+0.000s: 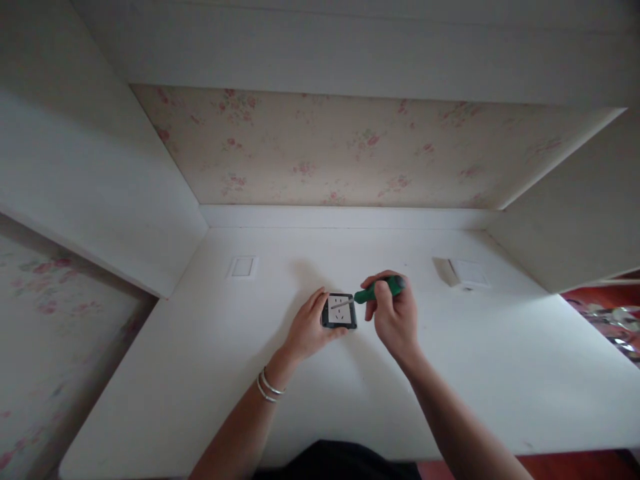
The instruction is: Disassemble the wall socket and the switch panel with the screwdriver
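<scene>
A small square wall socket [340, 311] with a dark frame and white face lies on the white desk [210, 360]. My left hand [310, 330] grips its left side, thumb along the near edge. My right hand [395, 313] is closed round the green handle of a screwdriver [377, 290]. Its metal shaft points left and rests on the socket's face. Two thin bangles sit on my left wrist.
A flat white switch plate [242, 267] lies at the back left of the desk. Another white plate [467, 273] lies at the back right. White side panels and a flowered back wall [350, 153] enclose the desk. The desk's front edge is near my body.
</scene>
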